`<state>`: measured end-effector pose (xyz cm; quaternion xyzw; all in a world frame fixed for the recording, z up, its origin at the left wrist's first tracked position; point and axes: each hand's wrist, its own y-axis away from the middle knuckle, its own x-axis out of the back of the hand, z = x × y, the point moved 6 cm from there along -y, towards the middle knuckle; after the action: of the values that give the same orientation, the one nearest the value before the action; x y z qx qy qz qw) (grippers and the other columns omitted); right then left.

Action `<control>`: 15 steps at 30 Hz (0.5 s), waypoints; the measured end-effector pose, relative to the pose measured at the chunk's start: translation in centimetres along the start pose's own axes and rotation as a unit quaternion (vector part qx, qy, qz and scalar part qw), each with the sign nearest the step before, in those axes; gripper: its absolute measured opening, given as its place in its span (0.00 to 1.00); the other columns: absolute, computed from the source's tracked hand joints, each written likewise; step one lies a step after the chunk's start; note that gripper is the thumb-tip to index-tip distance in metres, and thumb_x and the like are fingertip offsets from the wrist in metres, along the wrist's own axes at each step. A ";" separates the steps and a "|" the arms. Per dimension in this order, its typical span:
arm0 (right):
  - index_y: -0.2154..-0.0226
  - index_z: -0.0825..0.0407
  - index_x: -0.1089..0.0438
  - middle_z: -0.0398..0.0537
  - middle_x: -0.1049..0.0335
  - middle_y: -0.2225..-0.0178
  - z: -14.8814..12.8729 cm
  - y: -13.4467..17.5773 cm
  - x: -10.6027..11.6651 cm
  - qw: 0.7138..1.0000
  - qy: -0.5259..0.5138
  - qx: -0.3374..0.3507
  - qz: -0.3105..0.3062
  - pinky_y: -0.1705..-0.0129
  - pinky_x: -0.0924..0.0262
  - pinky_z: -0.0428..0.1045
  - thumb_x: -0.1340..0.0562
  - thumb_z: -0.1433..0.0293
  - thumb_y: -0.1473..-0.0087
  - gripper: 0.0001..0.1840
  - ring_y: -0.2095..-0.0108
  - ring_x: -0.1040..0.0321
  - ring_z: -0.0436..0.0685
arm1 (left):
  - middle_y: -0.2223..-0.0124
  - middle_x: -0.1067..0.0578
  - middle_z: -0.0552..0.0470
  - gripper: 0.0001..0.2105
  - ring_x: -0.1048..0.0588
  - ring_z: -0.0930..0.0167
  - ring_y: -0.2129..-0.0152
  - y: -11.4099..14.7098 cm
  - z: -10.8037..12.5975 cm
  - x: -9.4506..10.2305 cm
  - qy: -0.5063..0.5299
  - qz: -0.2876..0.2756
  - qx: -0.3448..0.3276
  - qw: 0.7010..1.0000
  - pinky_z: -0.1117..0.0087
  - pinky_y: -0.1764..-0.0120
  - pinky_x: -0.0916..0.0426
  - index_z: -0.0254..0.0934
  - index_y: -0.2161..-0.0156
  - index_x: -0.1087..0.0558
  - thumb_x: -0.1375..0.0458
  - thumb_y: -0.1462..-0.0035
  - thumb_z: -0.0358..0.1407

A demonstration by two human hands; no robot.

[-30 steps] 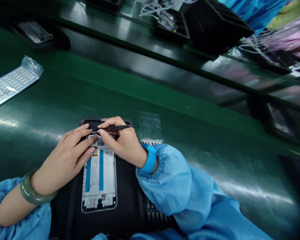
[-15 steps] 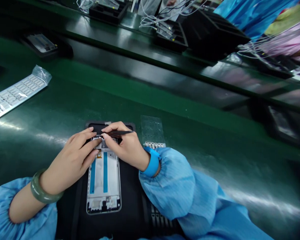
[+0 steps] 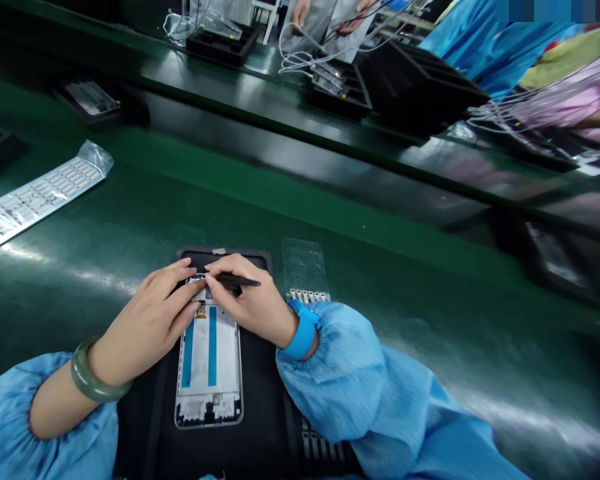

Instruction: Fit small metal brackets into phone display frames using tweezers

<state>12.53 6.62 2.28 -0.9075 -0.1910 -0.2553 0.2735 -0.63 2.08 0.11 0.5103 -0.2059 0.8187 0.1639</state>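
Observation:
A phone frame (image 3: 226,353) with two blue strips lies in a black tray (image 3: 265,400) in front of me. My left hand (image 3: 160,300) rests over its upper left side, fingers stretched out, the tips touching the frame near its top edge. Between the thumb and fingers of my right hand (image 3: 250,297) is a dark, slim tool that looks like tweezers (image 3: 245,281). Its tip sits by the top of the frame, close to my left fingertips, and is mostly hidden. A small orange flex piece (image 3: 201,311) shows below my left fingers.
A clear plastic sheet (image 3: 303,263) with a row of small metallic parts (image 3: 309,295) lies right of the tray. A bagged label strip (image 3: 45,193) is at left. Across the green bench (image 3: 430,300), black trays (image 3: 337,87) and white cables stand near other people's hands (image 3: 300,12).
The view has shifted slightly. My right hand has tilted the tweezers a little, and their tip stays at the frame's top. My left hand keeps nearly the same place.

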 end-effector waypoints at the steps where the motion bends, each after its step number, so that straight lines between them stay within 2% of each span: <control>1: 0.64 0.50 0.36 0.47 0.30 0.65 0.3 0.0 0.2 1.000 -0.014 -0.022 0.011 0.61 0.33 0.47 0.42 0.71 0.45 0.03 0.63 0.30 0.51 | 0.44 0.36 0.42 0.17 0.41 0.60 0.41 0.0 0.0 0.0 -0.002 -0.002 -0.001 1.000 0.52 0.44 0.39 0.36 0.45 0.38 0.53 0.37 0.35; 5: 0.65 0.52 0.35 0.46 0.31 0.66 0.8 0.0 0.7 0.996 -0.034 -0.070 0.038 0.65 0.33 0.45 0.42 0.72 0.46 0.03 0.65 0.30 0.50 | 0.44 0.36 0.43 0.16 0.42 0.62 0.41 0.0 0.0 0.0 -0.007 0.000 0.000 1.000 0.54 0.44 0.39 0.36 0.45 0.38 0.53 0.37 0.36; 10: 0.66 0.53 0.35 0.46 0.30 0.67 0.4 -0.2 0.8 0.998 0.009 -0.029 0.047 0.62 0.34 0.45 0.42 0.74 0.47 0.03 0.65 0.30 0.50 | 0.43 0.37 0.43 0.16 0.43 0.63 0.41 0.0 0.2 0.1 -0.010 0.004 -0.002 1.000 0.55 0.44 0.39 0.36 0.45 0.39 0.53 0.37 0.35; 15: 0.66 0.52 0.36 0.45 0.30 0.68 0.0 -0.1 0.6 0.998 0.035 0.000 0.047 0.64 0.34 0.43 0.42 0.74 0.46 0.03 0.67 0.31 0.48 | 0.43 0.37 0.42 0.16 0.43 0.64 0.41 0.0 0.2 0.2 -0.014 0.011 -0.008 1.000 0.55 0.45 0.38 0.36 0.45 0.39 0.52 0.37 0.35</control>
<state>12.95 6.87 2.66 -0.9058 -0.1387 -0.2739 0.2921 -0.56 1.94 0.33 0.5185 -0.2202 0.8114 0.1556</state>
